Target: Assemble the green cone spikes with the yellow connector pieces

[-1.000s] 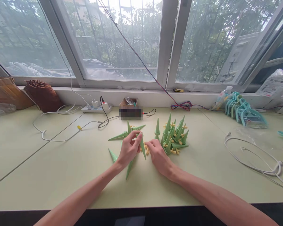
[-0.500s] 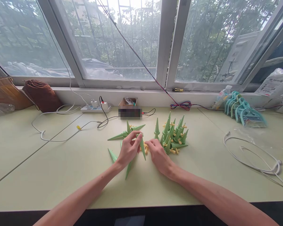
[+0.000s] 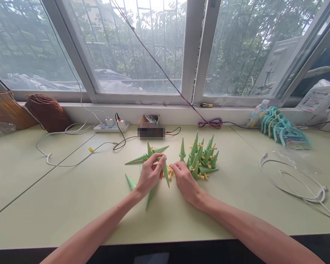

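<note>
Thumb and forefinger of my left hand [image 3: 150, 175] are pinching a green spike [image 3: 166, 175], point down, over the table [image 3: 71, 198]. My right hand [image 3: 186, 180] is curling onto yellow pieces [image 3: 169, 171] just beside it; whether it is gripping one, I cannot tell.

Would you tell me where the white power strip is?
Head view: the power strip lies left of centre by the window sill, between the brown pouch and the small cardboard box.

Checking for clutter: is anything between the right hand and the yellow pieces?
Nothing visible; the right hand lies at the yellow pieces, with the green spike in the left hand just beside them.
</note>
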### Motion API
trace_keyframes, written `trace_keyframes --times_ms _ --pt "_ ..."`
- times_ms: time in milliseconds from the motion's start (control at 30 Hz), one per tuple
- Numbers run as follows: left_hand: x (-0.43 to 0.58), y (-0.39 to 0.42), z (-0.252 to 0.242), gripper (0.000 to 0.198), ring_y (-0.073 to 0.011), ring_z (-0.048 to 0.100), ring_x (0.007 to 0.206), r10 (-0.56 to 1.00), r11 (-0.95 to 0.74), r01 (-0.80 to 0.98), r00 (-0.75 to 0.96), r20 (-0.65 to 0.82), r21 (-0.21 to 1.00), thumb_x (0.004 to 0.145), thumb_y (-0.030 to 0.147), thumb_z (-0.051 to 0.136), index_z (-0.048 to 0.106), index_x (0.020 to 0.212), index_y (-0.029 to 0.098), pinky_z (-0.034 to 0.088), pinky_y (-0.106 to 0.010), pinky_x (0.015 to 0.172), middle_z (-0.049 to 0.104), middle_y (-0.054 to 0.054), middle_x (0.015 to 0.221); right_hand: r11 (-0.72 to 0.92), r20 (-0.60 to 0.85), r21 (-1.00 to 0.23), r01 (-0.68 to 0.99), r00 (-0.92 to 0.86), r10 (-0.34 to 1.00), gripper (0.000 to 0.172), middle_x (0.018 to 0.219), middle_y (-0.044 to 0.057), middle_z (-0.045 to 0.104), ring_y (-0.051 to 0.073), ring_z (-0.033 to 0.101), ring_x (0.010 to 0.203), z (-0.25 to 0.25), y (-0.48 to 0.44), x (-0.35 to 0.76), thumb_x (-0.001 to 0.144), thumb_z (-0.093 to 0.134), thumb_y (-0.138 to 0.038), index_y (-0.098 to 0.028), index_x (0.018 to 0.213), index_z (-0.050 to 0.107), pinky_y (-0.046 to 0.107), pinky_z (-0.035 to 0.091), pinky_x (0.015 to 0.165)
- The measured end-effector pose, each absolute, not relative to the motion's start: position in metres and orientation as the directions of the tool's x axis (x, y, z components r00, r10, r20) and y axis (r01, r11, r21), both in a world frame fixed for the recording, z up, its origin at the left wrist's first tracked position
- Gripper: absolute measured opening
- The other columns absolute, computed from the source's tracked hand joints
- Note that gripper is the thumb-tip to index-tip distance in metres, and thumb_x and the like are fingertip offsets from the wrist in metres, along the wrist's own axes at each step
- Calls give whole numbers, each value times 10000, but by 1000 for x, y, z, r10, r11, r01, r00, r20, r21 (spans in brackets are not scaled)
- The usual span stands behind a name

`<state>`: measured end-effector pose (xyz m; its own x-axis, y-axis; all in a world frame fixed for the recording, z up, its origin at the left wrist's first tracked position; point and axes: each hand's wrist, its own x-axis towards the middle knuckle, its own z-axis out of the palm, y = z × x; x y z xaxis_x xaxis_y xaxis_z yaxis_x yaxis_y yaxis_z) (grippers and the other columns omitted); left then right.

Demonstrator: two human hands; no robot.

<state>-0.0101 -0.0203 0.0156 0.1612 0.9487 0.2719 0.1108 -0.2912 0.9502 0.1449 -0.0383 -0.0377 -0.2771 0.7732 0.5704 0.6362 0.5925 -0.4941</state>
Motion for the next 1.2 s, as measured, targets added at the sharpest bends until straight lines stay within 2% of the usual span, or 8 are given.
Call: trace_keyframes --times_ms 200,433,700,1200 --pt "-10 -20 16 306 -53 446 375 948 -293 113 162 274 949 887 483 592 600 954 184 342 -172 334 415 65 613 606 599 -503 617 -257 759 369 924 69 536 199 527 908 -34 -40 144 893 367 70 -190 1040 584 309 509 769" --pt "-11 -20 16 290 -57 453 378 948 -292 107 163 273 950 889 474 596 597 948 190 338 -168 333 416 66 605 675 670 -507 535 -248 700 312 975 94 570 206 564 944 -31 -44 141 947 387 2 -180 1111 581 323 524 801" --pt "-12 -18 12 298 -56 458 388 942 -309 116 174 287 944 902 469 583 611 996 187 334 -160 329 412 59 618 663 599 -550 508 -314 737 273 927 69 557 192 558 875 -30 -48 141 945 375 -4 -191 950 574 305 508 764" --pt "-12 -20 13 305 -73 459 391 943 -297 127 197 270 946 896 487 588 614 977 195 360 -178 356 415 67 559 649 548 -560 514 -357 756 289 927 63 559 183 539 876 -23 -50 142 927 382 23 -188 927 579 284 478 761"
